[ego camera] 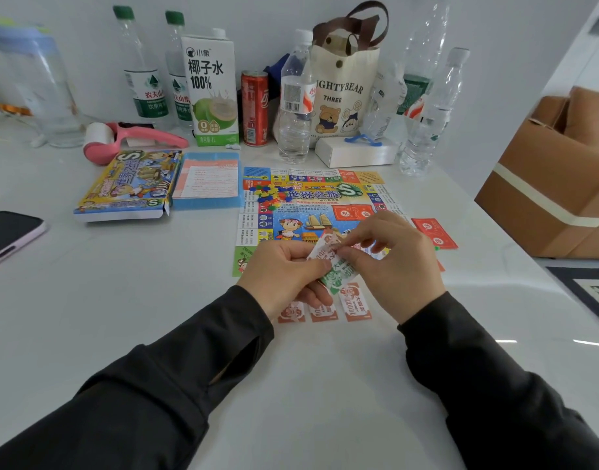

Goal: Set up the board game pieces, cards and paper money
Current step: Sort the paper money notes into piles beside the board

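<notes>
Orange paper first: three orange notes [355, 301] lie in a row on the white table [121, 300], just off the near edge of the game board [311, 198], and the left two are partly hidden under the left hand. Both hands are up over that row, close together. The left hand [284, 269] has its fingers curled under a small wad of paper money [335, 274], thumb clamped on top, with a green-printed note showing at the bottom of the wad. The right hand [396, 262] pinches the top note, a white and red one, between thumb and forefinger, its other fingers loosely bent. There are dark sleeves on both arms.

Out on the board, a heap of little coloured pieces [271, 195] sits towards the far left corner, and a red card [354, 212] lies near the middle; one card or a stack, I can't tell from here. More red cards [433, 232] lie just off the board's right edge.

Left of the board the game box [128, 184] lies flat, and a blue tray [208, 179] with a printed sheet in it sits right beside it. A phone [9, 232] rests at the table's left edge. Along the wall stand a coconut water carton [211, 86], a red can [255, 108] and a tote bag [342, 89] among clear bottles, and a cardboard box [555, 184] sits off to the right
</notes>
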A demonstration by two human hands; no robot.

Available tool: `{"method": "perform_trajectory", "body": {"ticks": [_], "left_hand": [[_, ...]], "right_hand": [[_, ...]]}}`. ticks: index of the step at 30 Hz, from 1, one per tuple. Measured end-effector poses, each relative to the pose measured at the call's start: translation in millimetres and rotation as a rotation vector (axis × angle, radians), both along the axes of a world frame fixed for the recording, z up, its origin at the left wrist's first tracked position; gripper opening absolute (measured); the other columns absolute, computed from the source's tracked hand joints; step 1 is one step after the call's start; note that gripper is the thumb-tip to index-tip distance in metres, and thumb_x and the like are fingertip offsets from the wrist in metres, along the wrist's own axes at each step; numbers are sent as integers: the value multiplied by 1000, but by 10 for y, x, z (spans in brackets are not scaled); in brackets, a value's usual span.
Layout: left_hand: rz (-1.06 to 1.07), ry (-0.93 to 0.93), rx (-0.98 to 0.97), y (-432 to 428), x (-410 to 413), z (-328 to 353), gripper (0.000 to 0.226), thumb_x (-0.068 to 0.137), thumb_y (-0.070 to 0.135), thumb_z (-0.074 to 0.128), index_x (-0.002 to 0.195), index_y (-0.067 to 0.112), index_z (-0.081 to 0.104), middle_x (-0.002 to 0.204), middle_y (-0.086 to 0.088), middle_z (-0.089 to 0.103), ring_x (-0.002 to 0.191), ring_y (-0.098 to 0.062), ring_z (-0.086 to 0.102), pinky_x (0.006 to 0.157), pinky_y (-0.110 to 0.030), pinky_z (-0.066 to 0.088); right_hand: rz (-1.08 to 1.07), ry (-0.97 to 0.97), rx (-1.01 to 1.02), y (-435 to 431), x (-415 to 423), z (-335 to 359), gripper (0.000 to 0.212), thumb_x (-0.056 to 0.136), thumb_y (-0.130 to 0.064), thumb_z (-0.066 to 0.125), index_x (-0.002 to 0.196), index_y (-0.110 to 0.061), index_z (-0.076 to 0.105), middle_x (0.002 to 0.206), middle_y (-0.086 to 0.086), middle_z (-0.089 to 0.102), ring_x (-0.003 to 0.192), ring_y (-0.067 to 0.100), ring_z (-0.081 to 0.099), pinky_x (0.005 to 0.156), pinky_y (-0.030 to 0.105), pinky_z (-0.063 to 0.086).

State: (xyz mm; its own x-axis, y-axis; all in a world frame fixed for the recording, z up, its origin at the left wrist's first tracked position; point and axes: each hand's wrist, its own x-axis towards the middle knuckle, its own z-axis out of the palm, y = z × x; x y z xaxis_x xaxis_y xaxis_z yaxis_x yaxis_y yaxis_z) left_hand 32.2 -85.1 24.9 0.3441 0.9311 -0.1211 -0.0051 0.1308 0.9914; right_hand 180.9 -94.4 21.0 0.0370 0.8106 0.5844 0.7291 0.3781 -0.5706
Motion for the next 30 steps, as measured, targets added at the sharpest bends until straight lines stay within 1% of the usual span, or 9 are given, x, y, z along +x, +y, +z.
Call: {"method": "perform_trajectory", "body": {"ticks": [4,6,8,13,16,22,25,27,30], "left_hand": [[-43,31,62,-16,9,-8,17,86,1,60,81,16,66,62,-4,70,41,-14,59,39,-18,48],[-57,40,70,-17,13,-10,17,86,2,60,81,17,66,63,-3,70,42,-14,60,40,-18,48],[-69,37,69,-19,8,-12,17,86,1,59,82,17,66,64,-3,70,42,-14,60,40,-18,49],[-60,30,86,-9,2,-18,17,85,0,60,80,15,66,63,-3,70,41,-15,60,39,-19,49],[-50,26,94,-8,4,-18,19,85,-2,60,79,15,65,61,-3,69,40,-15,60,39,-18,48],[-49,24,81,-6,5,-22,20,85,-2,59,79,17,65,62,-2,70,40,-14,60,39,-18,49],[-45,26,78,-7,6,-25,21,85,-2,59,78,17,66,62,-2,70,41,-14,60,39,-18,49],[-42,31,72,-3,8,-26,21,85,-2,59,78,17,65,62,-2,70,40,-14,60,39,-18,49],[-31,34,57,3,6,-26,21,85,-3,59,78,16,65,62,-3,70,40,-15,60,39,-18,49]], "right_hand": [[20,161,-164,-12,-5,49,29,76,-7,72,61,-27,58,73,-8,58,64,5,50,59,10,40],[48,271,-209,-15,-7,63,28,77,-6,71,61,-25,59,69,-8,61,61,4,55,56,12,44],[93,375,-248,-13,-4,65,25,79,-4,68,62,-21,60,64,-8,63,55,0,59,52,13,47],[125,539,-272,19,41,54,22,83,-1,63,65,-13,59,55,-9,64,53,-1,62,49,12,46],[130,580,-296,23,28,49,23,85,0,60,66,-13,58,52,-11,64,52,-1,62,48,12,46],[122,688,-333,15,30,88,23,91,-2,52,71,-13,53,54,-8,67,51,2,63,47,12,48],[131,677,-353,14,34,100,23,92,-2,49,72,-13,51,54,-8,66,51,1,63,48,12,48],[162,632,-392,15,32,107,22,92,-3,49,72,-12,50,56,-8,66,55,1,64,49,11,48],[163,603,-391,22,49,112,23,91,-3,51,70,-12,50,68,-2,68,67,7,67,56,16,53]]}}
